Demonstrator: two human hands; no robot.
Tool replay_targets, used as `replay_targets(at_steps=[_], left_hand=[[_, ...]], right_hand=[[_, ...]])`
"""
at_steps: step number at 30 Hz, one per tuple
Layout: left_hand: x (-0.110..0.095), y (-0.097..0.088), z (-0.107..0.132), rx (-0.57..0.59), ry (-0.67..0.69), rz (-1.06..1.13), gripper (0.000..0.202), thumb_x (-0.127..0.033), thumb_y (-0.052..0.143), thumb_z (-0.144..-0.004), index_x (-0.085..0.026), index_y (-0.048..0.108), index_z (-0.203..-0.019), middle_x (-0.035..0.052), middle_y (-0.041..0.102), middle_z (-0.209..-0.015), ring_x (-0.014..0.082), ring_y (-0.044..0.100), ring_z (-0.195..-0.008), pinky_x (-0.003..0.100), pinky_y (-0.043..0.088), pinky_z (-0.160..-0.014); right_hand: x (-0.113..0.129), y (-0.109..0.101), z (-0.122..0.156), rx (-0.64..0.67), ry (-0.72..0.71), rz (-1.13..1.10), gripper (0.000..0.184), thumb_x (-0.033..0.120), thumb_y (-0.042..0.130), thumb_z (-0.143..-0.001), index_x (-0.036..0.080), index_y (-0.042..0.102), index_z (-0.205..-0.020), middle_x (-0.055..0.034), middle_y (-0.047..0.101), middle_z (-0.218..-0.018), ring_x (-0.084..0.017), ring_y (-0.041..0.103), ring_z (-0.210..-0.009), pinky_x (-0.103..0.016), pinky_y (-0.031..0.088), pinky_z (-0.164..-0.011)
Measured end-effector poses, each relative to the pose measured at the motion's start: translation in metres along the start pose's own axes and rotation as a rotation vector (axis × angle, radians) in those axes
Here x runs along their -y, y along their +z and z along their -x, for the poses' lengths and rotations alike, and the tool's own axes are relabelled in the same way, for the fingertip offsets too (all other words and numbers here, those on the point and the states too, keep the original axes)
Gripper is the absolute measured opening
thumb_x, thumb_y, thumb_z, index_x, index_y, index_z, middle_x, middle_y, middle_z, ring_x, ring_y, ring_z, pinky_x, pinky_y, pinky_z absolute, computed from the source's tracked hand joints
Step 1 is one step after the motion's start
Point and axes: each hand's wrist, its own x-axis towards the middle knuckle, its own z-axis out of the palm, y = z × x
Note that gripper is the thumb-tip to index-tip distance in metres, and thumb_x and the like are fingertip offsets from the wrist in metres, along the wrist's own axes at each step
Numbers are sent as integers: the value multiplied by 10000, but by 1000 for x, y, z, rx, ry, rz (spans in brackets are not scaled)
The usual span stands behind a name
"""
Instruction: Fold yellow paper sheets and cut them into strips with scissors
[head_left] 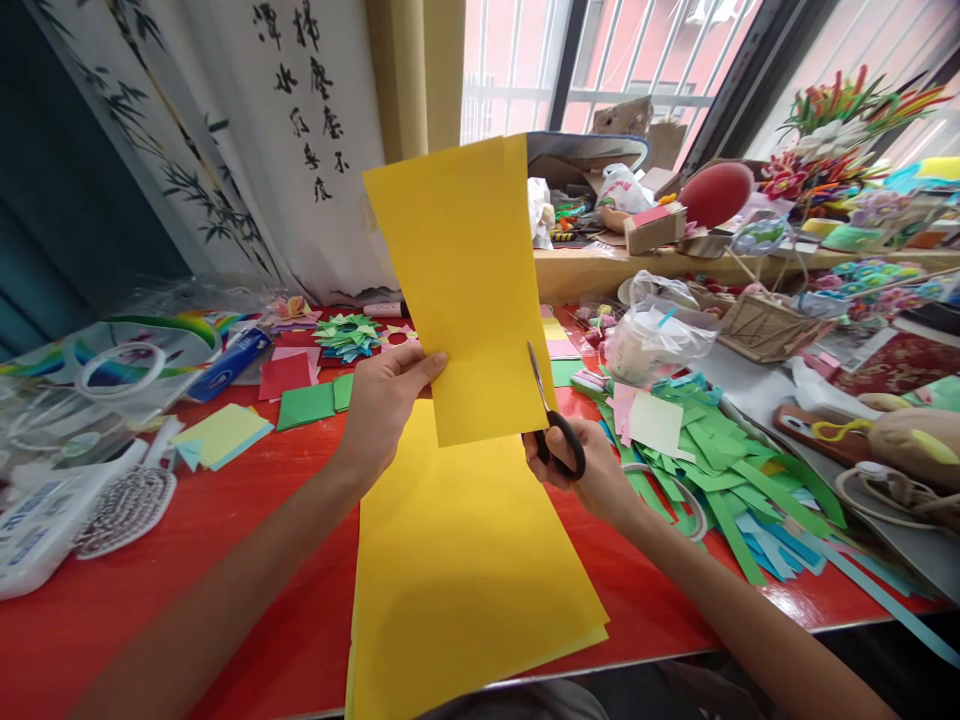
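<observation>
Raised above the table is a yellow paper sheet (480, 290), pinched at its left edge between the thumb and fingers of my left hand (386, 405). My right hand (581, 465) is closed on the black handles of a pair of scissors (564, 448). The scissors point upward at the sheet's lower right edge, with one blade showing in front of the paper; the other blade is hidden. Under both hands lies a stack of larger yellow sheets (480, 560), reaching the table's front edge.
On the red table (247, 560), green paper strips (720, 460) pile up at the right, beside a roll of tape (690, 505). Green squares (307, 405), a folded-paper wreath (347, 337) and a hairbrush (131, 505) lie left. A crowded windowsill (585, 265) runs behind.
</observation>
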Motion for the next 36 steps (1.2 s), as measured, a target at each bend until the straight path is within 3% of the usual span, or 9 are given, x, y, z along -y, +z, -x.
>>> replay_targets(at_steps=[6,17,27,36], left_hand=[[0,3,4,14,-2,-26,159,-320,623,-713,-182,672,-775,21,677,-813,136,603,-702,227,501,-615],[5,5,4,20,-19,-18,134,-308,632,-708,-182,668,-738,13,683,-790,125,602,-663,212,491,-586],[5,5,4,33,-18,-4,124,-298,628,-717,-190,674,-755,4,679,-785,112,601,-671,192,489,-585],[6,5,4,37,-46,-27,171,-338,628,-701,-181,669,-757,25,681,-806,137,601,-684,233,490,-601]], right_hand=[[0,-4,0,23,-35,-10,463,570,443,-780,132,532,-656,4,481,-507,-48,324,-358,-211,179,-363],[2,-3,-1,-34,-17,42,501,584,460,-763,125,515,-569,11,452,-470,-48,318,-360,-220,189,-378],[-3,-3,-2,-57,10,-5,417,500,498,-784,134,504,-585,15,483,-487,-38,324,-346,-212,190,-371],[-4,-5,-1,-56,-2,48,462,528,462,-790,140,489,-540,9,469,-479,-48,317,-349,-228,176,-379]])
